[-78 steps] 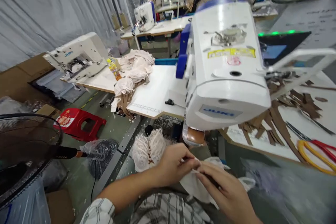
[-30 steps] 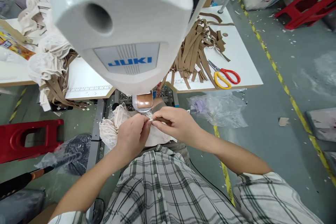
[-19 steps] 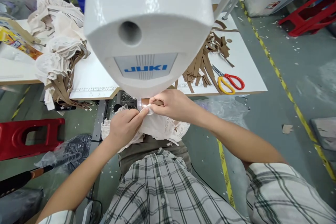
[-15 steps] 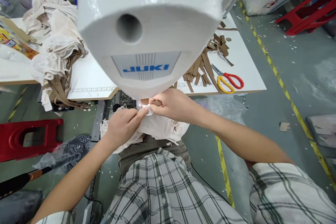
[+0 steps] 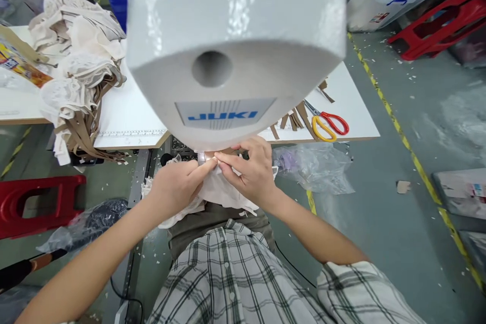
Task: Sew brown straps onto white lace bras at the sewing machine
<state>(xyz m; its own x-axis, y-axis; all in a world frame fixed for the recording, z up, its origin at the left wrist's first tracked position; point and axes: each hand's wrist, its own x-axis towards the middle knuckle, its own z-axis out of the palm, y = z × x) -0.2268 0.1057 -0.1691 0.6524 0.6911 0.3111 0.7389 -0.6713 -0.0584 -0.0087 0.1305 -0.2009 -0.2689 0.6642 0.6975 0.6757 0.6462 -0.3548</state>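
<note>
A white JUKI sewing machine (image 5: 235, 81) fills the upper middle and hides its needle area from me. Just below its head, my left hand (image 5: 176, 185) pinches the edge of a white garment (image 5: 218, 188) from the left. From the other side my right hand (image 5: 253, 168) grips the same edge, its fingertips almost touching the left ones. The garment hangs down over my lap, with lace showing at the left. A brown strip of fabric or tape (image 5: 210, 155) lies beside the fingertips under the machine.
White garments with brown straps (image 5: 76, 76) are heaped on the table at left. Scissors with red and yellow handles (image 5: 329, 125) lie right of the machine, near cut brown strips (image 5: 294, 120). Red stools (image 5: 41, 202) and a plastic bag (image 5: 315, 167) are around.
My right hand has turned and drawn in, with its forearm lower and closer to my body. The left hand has stayed near the same spot, still pinching the garment. The view has shifted slightly.
</note>
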